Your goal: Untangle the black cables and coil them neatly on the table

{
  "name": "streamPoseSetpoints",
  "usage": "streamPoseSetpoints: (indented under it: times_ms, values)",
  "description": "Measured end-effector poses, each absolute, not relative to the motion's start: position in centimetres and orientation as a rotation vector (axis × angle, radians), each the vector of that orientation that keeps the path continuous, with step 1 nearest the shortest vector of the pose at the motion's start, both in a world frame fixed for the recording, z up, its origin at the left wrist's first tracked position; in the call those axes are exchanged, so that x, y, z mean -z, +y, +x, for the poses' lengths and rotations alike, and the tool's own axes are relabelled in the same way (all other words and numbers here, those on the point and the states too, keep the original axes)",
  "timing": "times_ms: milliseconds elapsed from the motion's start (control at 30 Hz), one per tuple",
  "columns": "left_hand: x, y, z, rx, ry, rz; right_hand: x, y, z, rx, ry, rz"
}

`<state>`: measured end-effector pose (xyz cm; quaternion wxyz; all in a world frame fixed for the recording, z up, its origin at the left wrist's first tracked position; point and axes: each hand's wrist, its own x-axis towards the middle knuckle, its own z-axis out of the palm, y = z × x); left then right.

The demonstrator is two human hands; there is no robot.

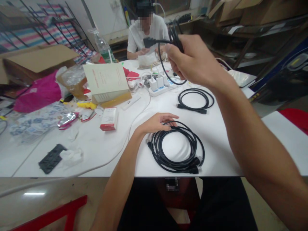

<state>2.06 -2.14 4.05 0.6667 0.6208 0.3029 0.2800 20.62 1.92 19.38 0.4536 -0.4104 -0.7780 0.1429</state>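
My right hand (192, 59) is raised over the far side of the table, its fingers closed round a coiled black cable (176, 37). One plug of that cable points left, and a loose loop hangs below. Near the front edge lie several stacked coils of black cable (157, 150) with plugs at their ends. My left hand (160, 122) rests at the far left rim of this stack, fingers stretched out and thumb apart, touching the upper strands. Another black cable coil (210, 96) lies flat behind the stack, below my right forearm.
A white power strip (157, 92) with chargers sits mid-table, and a white cord (115, 157) runs towards the front left. Left of it are a red-and-white box (109, 118), an open carton (106, 81) and a black tray (51, 158). A person (148, 35) sits opposite.
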Motion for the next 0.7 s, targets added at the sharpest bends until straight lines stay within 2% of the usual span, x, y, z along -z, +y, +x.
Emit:
streamPoseSetpoints:
  times_ms: [233, 367, 500, 700]
  values:
    - [-1.1, 0.3, 0.2, -0.96, 0.928, 1.484, -18.1, 1.0, 18.5, -0.176, -2.171, -1.039]
    - [-0.4, 1.9, -1.5, -1.174, 1.146, 1.46, -16.3, 0.2, 16.2, -0.169, -2.585, -1.1]
    - [-0.2, 2.9, -2.8, -1.317, 1.293, 1.518, -14.5, -0.9, 14.1, -0.37, -2.957, -1.213]
    - [0.0, 3.0, -3.3, -1.227, 1.034, 1.519, -13.7, -1.5, 13.9, -0.864, -3.116, -1.442]
